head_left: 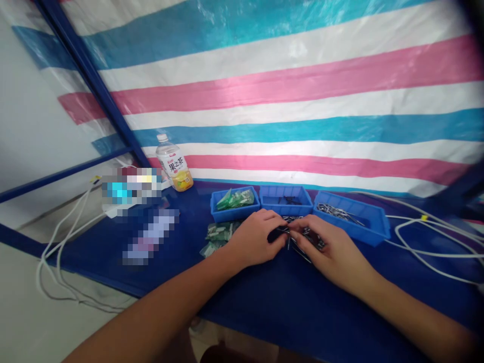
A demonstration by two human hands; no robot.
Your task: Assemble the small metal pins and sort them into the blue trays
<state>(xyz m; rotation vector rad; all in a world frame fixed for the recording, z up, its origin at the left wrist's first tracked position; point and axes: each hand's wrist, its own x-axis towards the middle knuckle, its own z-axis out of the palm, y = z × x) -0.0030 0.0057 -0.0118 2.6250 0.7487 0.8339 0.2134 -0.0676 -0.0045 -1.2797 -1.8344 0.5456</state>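
Note:
My left hand point(257, 239) and my right hand point(325, 252) meet over the blue table top point(302, 312), their fingertips pinching a small dark metal part point(283, 233). A loose heap of similar metal parts point(308, 242) lies under my right hand, partly hidden by my fingers. Close to my left hand is a pile of green plastic packets point(220, 238). Three blue plastic bins stand just beyond my hands: the left bin point(234, 215) holds green packets, the middle bin point(286, 190) dark small parts, and the right bin point(363, 224) metal pieces.
A tea bottle point(174, 164) stands at the back left, beside two pixelated objects point(132, 186) point(151, 237). White cables point(423, 242) lie on the right side of the table. A striped tarp point(287, 96) hangs behind, and a blue metal frame bar point(91, 75) runs along the left.

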